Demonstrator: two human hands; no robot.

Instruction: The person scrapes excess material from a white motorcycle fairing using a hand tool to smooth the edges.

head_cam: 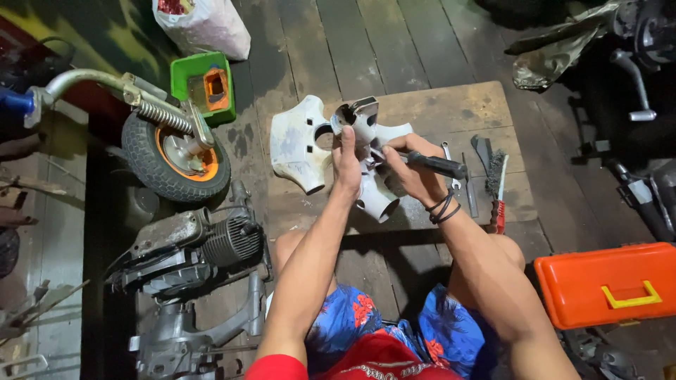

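Slip risk at handheld white cover

Left hand grips a white moulded plastic cover above the wooden board. Right hand is closed on a black-handled screwdriver; its tip, if it skids, could gouge plastic or left fingers.

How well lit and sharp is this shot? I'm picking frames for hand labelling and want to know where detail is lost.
Head view: light falls mainly on the centre, so the left hand, right hand and white plastic cover are bright and sharp; the screwdriver reads clearly; corners darken, the upper right nearly black; the orange toolbox shows mild glare; the floorboards bow slightly from the wide lens.
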